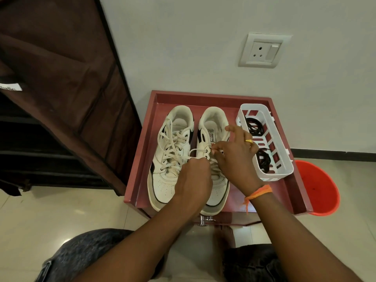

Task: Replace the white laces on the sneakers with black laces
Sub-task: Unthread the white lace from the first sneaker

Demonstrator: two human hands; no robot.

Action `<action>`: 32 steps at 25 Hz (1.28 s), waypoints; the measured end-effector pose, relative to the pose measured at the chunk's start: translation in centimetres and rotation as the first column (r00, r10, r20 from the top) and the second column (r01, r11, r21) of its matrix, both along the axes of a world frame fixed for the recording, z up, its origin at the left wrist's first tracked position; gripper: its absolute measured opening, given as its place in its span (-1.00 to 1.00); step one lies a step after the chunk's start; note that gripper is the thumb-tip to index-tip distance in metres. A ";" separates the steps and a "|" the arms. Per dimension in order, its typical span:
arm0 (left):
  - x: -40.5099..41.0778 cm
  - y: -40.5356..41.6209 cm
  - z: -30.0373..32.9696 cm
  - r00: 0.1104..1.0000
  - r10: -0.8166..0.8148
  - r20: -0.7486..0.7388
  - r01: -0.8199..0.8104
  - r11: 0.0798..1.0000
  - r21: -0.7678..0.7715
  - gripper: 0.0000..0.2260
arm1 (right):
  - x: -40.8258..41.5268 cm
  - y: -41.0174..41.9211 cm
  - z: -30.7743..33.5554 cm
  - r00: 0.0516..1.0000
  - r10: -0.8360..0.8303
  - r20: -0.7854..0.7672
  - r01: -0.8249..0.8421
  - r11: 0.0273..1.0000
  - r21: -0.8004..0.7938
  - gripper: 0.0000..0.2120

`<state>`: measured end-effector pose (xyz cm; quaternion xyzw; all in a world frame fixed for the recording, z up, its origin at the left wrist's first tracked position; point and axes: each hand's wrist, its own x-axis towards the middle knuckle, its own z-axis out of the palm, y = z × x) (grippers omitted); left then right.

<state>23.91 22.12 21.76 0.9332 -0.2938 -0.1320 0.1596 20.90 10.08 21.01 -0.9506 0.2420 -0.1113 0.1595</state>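
Two white sneakers with black accents stand side by side on a red tray-topped stand (146, 139), toes toward me. The left sneaker (173, 157) is fully laced with a white lace. Over the right sneaker (213, 127), my left hand (193, 178) grips one strand of its white lace (198, 150). My right hand (234, 155) pinches another strand of that lace with thumb and forefinger. Two coiled black laces (254, 127) lie in a white slotted basket (282, 159) to the right of the shoes.
An orange bucket (319, 190) stands on the tiled floor right of the stand. A brown fabric wardrobe (61, 78) fills the left side. A wall socket (262, 50) sits above the stand. My knees are at the bottom edge.
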 end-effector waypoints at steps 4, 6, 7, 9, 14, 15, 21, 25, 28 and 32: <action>-0.2 0.1 0.3 1.000 -0.012 -0.009 0.012 1.000 0.004 -0.82 | -1.3 -1.6 1.0 0.996 -0.045 0.080 0.050 0.997 -0.056 -0.89; -0.2 0.2 0.3 1.000 -0.016 -0.022 0.016 1.000 -0.003 -0.83 | -2.6 -3.3 1.3 0.974 -0.182 0.137 0.181 0.983 0.018 -0.90; -0.1 0.2 0.3 1.000 -0.018 -0.021 0.018 1.000 -0.005 -0.83 | -3.2 -4.1 1.1 0.959 -0.253 0.126 0.247 0.967 0.065 -0.93; -0.1 0.2 0.4 1.000 -0.020 -0.012 0.020 1.000 -0.009 -0.84 | -4.0 -4.9 0.8 0.942 -0.326 0.082 0.316 0.942 0.112 -0.96; -0.2 0.1 0.5 1.000 -0.021 0.007 0.021 1.000 -0.001 -0.83 | -1.4 -1.2 0.2 0.985 -0.001 0.172 0.010 0.999 -0.051 -0.81; -0.2 0.1 0.5 1.000 -0.026 0.005 0.026 1.000 0.006 -0.82 | -0.8 -0.4 -0.2 0.992 0.040 0.119 -0.031 0.996 -0.082 -0.83; -0.2 0.0 0.4 1.000 -0.026 0.010 0.026 1.000 0.003 -0.82 | -0.5 -0.8 -0.5 0.975 0.006 0.221 -0.048 0.982 0.185 -0.95; 0.0 0.0 0.0 1.000 -0.023 0.005 0.023 1.000 -0.001 -0.85 | -2.5 -4.0 1.1 0.956 -0.227 0.185 0.161 0.935 0.315 -0.86; 0.3 0.2 -0.4 1.000 -0.009 -0.004 0.008 0.998 -0.054 -0.80 | -3.5 -6.2 0.9 0.977 -0.195 0.091 0.167 0.955 0.244 -0.87; 2.7 0.7 0.4 0.996 0.018 -0.091 -0.030 0.991 -0.128 -0.61 | -2.7 -4.7 0.6 0.957 -0.174 0.231 0.137 0.976 0.170 -0.96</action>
